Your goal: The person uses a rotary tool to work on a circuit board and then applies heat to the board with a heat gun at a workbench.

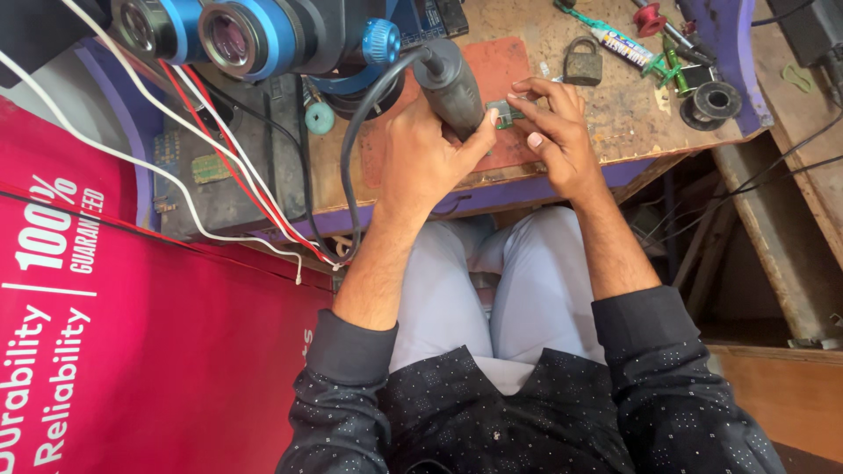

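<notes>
Gripping a dark grey handheld tool point(450, 83) by its barrel, the left hand point(428, 154) is closed around it. Just beside it, the right hand point(553, 132) pinches a small green circuit board point(505, 114) between fingertips, over a red mat point(492, 70). A padlock point(583, 63) lies beyond the right hand.

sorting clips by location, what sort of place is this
Probably a small electronics repair bench: a microscope stands over the worn table, the left hand holds a corded tool, the right hand a small circuit board.
</notes>
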